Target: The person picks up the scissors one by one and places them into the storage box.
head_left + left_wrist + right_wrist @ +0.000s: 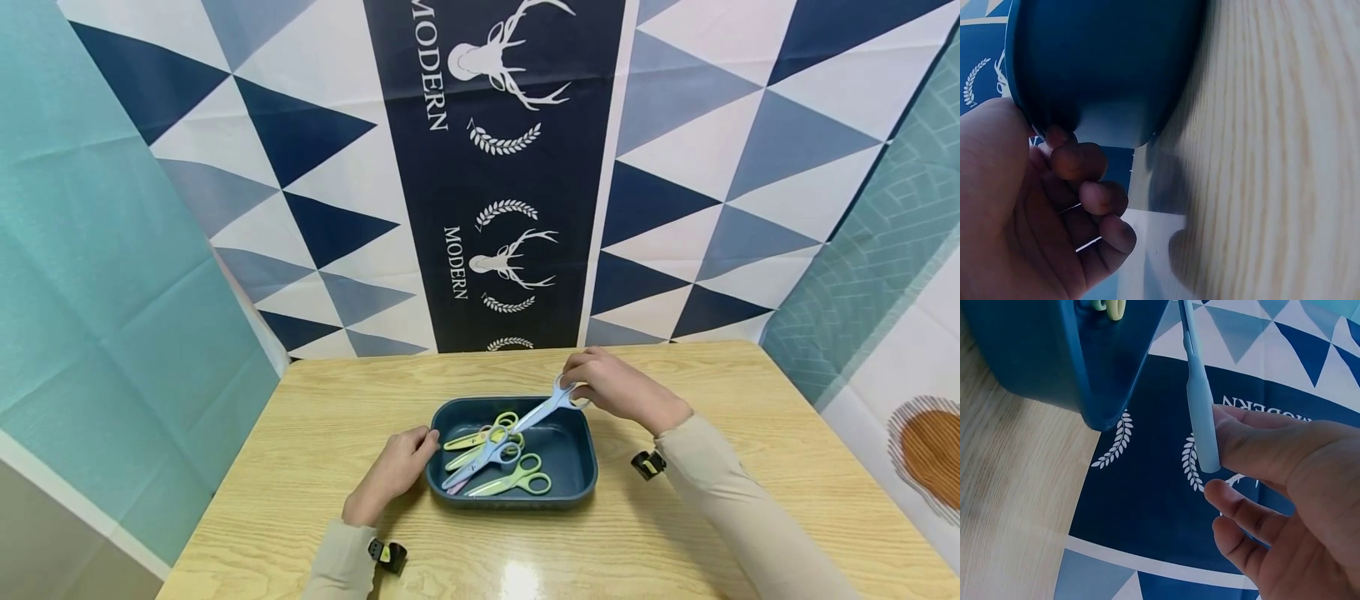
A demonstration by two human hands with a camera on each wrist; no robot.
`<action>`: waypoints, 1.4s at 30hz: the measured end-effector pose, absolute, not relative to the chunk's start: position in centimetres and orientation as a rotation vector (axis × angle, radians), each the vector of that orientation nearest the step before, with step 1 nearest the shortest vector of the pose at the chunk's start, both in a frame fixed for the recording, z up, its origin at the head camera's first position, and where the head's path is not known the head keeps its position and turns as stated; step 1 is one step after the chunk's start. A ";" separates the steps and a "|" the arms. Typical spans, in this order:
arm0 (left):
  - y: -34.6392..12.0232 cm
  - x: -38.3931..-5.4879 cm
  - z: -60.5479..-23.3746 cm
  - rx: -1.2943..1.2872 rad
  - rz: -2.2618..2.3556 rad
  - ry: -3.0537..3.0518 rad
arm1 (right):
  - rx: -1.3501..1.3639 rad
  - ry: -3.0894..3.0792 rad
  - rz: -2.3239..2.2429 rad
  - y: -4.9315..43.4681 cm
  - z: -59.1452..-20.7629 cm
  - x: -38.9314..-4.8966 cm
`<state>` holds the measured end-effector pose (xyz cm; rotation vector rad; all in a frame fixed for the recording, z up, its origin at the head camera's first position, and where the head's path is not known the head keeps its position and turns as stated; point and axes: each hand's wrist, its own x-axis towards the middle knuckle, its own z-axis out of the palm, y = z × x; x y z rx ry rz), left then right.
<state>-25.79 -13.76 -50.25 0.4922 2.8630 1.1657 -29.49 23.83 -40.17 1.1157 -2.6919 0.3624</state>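
Item: dark blue-green rectangular plastic tray [587, 467], rounded corners, standing near the middle of a pale wood-grain table [315, 433]. Contents: several pairs of small plastic-handled scissors lying crossed over one another — two or three yellow-green pairs [517, 482] and one light blue pair with grey-blue loops [487, 454]. Held item: a further pair of light blue scissors [542, 410], slanting from the tray's far right rim down toward the heap, its tip close above or touching the other pairs; which cannot be told. Right hand [618, 387]: pinches the handle end of this pair between thumb and fingers, as the right wrist view confirms. Left hand [393, 471]: fingers loosely curled against the tray's near left outer wall, touching it, clasping nothing. Backdrop: navy, grey and white triangle-patterned cloth [510, 167] printed with deer heads and "MODERN". Risk, as a judgement: the grip sits at the very handle end, so the pair could swing or slip; its tip may snag a loop in the heap and drag another pair — the tray could also slide if the left hand's touch gives way.
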 end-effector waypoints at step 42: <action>-13.9 -25.9 -50.6 0.485 1.178 2.858 | 1.298 -2.752 0.301 20.4 -40.8 -29.3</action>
